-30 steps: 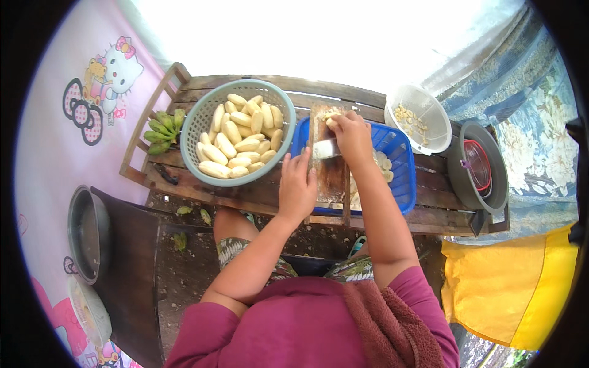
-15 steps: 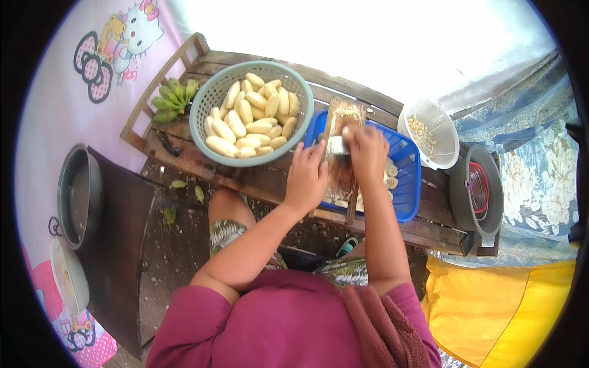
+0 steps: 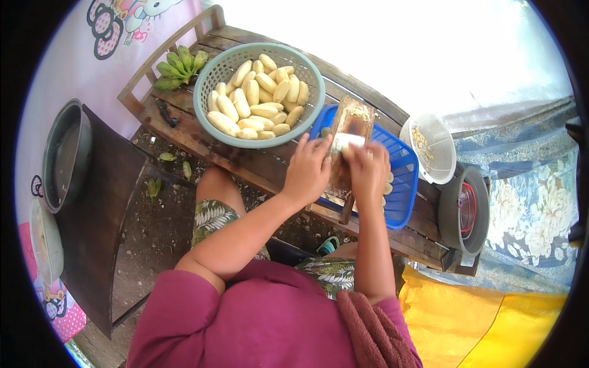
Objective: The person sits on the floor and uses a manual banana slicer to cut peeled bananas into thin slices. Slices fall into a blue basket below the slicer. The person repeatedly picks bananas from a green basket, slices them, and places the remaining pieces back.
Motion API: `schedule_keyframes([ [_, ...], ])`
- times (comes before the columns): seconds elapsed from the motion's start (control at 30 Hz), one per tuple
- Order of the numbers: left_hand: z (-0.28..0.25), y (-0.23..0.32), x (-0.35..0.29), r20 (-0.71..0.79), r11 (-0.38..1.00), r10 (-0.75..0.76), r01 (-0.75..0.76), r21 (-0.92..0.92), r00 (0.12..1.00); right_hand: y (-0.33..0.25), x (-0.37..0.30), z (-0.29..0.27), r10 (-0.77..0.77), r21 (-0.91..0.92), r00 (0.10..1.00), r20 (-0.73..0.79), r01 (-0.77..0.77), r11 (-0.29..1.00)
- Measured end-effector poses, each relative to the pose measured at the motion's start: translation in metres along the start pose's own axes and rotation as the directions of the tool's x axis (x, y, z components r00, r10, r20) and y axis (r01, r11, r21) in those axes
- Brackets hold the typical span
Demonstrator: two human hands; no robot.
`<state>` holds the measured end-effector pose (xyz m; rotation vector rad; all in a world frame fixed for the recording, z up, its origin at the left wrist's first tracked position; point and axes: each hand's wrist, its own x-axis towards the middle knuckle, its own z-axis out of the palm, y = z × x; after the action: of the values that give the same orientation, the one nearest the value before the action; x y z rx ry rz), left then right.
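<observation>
A wooden slicer board [image 3: 356,111] with a pale metal blade [image 3: 350,140] lies tilted across a blue plastic basket [image 3: 404,164]. My left hand [image 3: 307,170] grips the board's left edge, fingers curled against it. On the board just below the blade, my right hand [image 3: 370,170] is closed over a peeled banana [image 3: 348,152]; only a bit of it shows, and the hand is slightly blurred. Round banana slices [image 3: 388,184] lie in the blue basket, partly hidden by the board and my right hand. Left of it, a grey-green colander [image 3: 200,104] holds many peeled bananas [image 3: 253,92].
All this stands on a slatted wooden bench [image 3: 178,119]. Green unpeeled bananas [image 3: 181,66] and a dark knife-like object [image 3: 165,114] are at its left end. A white strainer [image 3: 446,144] with small pieces and a grey basin [image 3: 451,214] stand right. A dark board [image 3: 101,184] is left.
My right hand has slid toward me along the board, uncovering the blade. My left hand keeps its hold. The whole view has shifted and turned slightly.
</observation>
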<state>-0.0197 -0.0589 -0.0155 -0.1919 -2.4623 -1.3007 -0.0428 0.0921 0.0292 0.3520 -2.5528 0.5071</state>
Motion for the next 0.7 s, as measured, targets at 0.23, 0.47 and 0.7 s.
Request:
schedule_keyframes([
  [0.23,-0.005,0.003,0.002,0.057,0.999,-0.039,0.038,0.014,0.998,0.018,0.033,0.015,-0.001,-0.003,0.999,-0.049,0.001,1.0],
  [0.47,0.002,-0.002,-0.002,-0.015,1.0,-0.004,0.003,-0.022,1.0,-0.014,-0.051,-0.032,-0.011,0.012,0.998,0.064,0.011,1.0],
  [0.7,-0.004,0.002,0.003,0.044,1.0,-0.029,0.029,0.0,0.999,0.04,0.059,0.029,0.017,0.051,0.995,-0.103,-0.012,0.999],
])
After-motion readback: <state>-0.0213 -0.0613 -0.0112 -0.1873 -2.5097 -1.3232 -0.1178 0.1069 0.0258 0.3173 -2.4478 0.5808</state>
